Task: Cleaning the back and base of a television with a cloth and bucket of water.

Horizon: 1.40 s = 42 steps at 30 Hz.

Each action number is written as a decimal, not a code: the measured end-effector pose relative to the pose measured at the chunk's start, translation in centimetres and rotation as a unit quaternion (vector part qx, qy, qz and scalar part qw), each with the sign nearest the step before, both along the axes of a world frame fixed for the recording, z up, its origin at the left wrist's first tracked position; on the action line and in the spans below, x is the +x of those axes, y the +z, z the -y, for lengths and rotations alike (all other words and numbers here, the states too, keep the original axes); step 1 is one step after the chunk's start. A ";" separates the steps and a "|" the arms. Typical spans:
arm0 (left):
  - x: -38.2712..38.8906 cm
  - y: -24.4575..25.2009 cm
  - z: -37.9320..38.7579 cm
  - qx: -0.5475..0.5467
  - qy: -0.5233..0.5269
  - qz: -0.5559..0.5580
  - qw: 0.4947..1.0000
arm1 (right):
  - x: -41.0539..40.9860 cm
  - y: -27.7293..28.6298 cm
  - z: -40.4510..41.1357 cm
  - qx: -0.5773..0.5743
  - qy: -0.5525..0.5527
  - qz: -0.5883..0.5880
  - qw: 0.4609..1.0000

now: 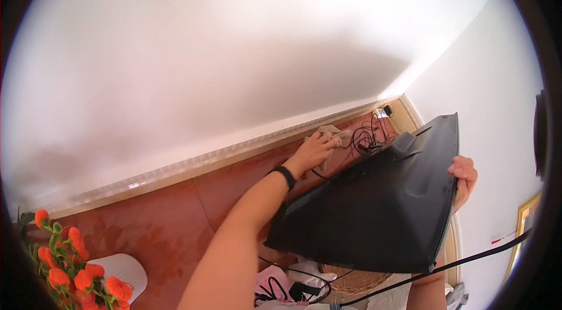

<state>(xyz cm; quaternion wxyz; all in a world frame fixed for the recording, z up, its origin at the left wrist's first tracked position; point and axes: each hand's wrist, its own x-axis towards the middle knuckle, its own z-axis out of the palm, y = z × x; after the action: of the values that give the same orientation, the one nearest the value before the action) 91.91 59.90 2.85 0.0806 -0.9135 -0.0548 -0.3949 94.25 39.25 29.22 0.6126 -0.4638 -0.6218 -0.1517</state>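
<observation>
My left hand [314, 152], with a black band on its wrist, presses a crumpled beige cloth [332, 131] onto a reddish-brown tabletop [162, 204], close to the wall. A flat-screen television or monitor [373, 204] leans at a tilt, its black back facing up and towards the wall. The fingers of my right hand [464, 174] curl over its right edge, while most of the right forearm is hidden behind it. Tangled black cables [366, 136] lie on the tabletop, just right of the cloth.
A white power strip [381, 112] with a black plug sits in the far corner. Orange artificial flowers [83, 279] and a white ribbed pot [125, 270] stand lower left. A wicker basket [358, 283] shows below the screen. A black cable [478, 250] crosses the lower right.
</observation>
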 end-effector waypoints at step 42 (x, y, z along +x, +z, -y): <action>6.0 -4.7 -3.2 -0.740 -0.089 -0.185 0.640 | 5.4 1.7 3.1 -0.113 0.126 0.121 0.978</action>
<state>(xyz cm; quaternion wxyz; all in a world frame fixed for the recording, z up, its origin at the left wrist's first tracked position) 97.93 63.07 -1.83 -0.6496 -0.7225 -0.2310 -0.0509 99.62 36.14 30.88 0.4906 -0.4257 -0.7582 -0.0571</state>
